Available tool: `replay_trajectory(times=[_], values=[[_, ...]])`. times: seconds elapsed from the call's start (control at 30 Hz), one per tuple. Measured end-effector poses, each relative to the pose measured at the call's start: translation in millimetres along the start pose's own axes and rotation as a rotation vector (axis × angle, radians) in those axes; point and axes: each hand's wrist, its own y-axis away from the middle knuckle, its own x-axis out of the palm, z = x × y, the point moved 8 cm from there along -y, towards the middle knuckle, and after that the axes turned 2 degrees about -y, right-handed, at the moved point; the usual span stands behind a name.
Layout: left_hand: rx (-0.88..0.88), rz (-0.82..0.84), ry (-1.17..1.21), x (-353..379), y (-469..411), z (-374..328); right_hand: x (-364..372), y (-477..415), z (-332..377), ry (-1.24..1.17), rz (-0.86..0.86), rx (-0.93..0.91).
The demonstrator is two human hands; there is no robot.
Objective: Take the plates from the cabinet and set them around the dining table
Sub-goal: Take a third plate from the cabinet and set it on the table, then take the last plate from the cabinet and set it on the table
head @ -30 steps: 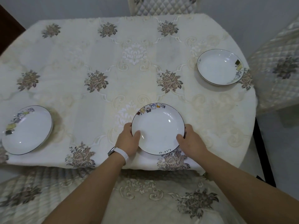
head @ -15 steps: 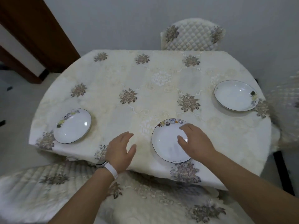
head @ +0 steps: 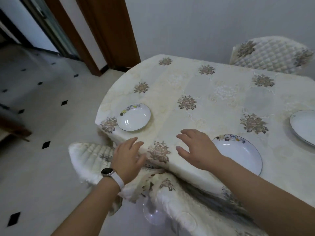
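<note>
The near plate (head: 238,155) lies at the front edge of the cloth-covered counter (head: 213,103); the left plate (head: 134,117) sits near the counter's left edge; the right plate (head: 305,126) is cut off by the frame; the right hand (head: 199,149) hovers just left of the near plate, fingers (head: 185,133) released and spread, holding nothing; the left hand (head: 127,157), a watch (head: 107,172) on its wrist, is at the counter's edge, likewise released; a quilted chair (head: 272,55) stands beyond.
</note>
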Motion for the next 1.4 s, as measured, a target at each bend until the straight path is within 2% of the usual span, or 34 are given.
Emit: replay_trajectory(times=[0.27,0.53,0.73,0.9,1.13,1.4], values=[[-0.06,-0.092,0.0,-44,81,126,58,-37,150,0.074,0.101,-0.118],[-0.181,-0.168,-0.005,-77,170,289,109,-63,327,0.173,0.104,-0.262],[-0.284,-0.219,-0.015,-110,230,379,140,-78,446,0.173,0.1,-0.434],[-0.378,-0.219,-0.048,-126,271,434,165,-102,514,0.24,0.16,-0.556],[-0.536,-0.207,-0.065,-135,310,503,205,-139,587,0.217,0.215,-0.666],[-0.681,-0.192,-0.115,-146,297,604,264,-228,662,0.145,0.273,-0.764]])
